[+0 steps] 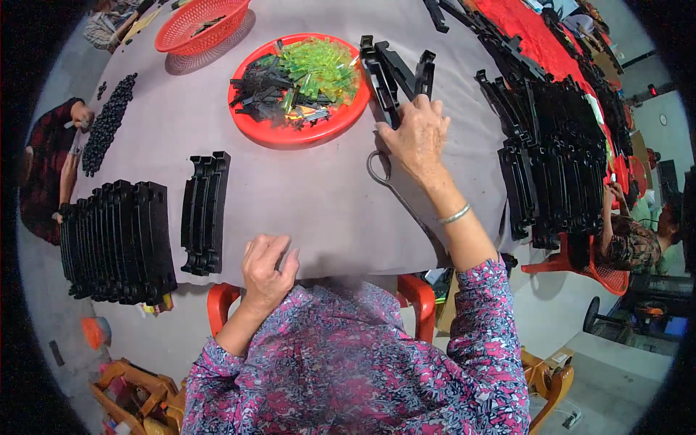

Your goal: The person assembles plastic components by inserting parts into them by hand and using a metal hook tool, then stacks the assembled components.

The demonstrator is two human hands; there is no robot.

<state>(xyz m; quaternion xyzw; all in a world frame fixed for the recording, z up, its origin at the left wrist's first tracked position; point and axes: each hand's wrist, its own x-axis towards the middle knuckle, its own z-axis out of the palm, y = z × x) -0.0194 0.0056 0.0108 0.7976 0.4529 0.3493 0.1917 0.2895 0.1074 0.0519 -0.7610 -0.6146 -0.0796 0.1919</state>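
Observation:
My right hand [417, 134], with a bangle at the wrist, reaches over the near ends of several long black plastic channel pieces. Between its thumb and fingers is the lower end of one black plastic channel piece [379, 76]; another piece [425, 71] stands just beyond the fingertips. Loosely curled and empty, my left hand [268, 272] hovers near the table's front edge, thumb apart from the fingers. To its left lies a single black slotted piece [205, 214]. A thin metal rod with a looped end [378, 168] rests beside my right forearm.
A red round tray [304, 139] holds small black parts and clear yellow-green strips. Behind it stands a red basket [199, 36]. Rows of black pieces line the left [119, 243] and right [554, 159]. Small black parts [109, 127] lie near another person's hands [81, 116].

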